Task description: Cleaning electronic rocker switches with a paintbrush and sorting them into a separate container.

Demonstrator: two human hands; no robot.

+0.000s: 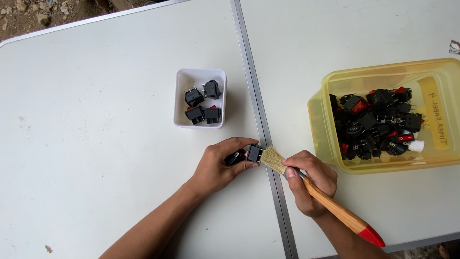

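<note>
My left hand (pixel 218 165) pinches a small black rocker switch (pixel 253 153) just above the white table, near the metal seam. My right hand (pixel 309 180) grips a paintbrush (pixel 330 204) with a wooden handle and a red tip. Its pale bristles (pixel 273 159) touch the right side of the switch. A second dark piece (pixel 234 158) shows under my left fingers; what it is stays unclear.
A small white square tub (pixel 179 98) behind my left hand holds several black switches. At the right, a yellow translucent bin (pixel 326 139) is full of black and red switches. The metal seam (pixel 254 96) joins two white table halves. Dirt ground shows at top left.
</note>
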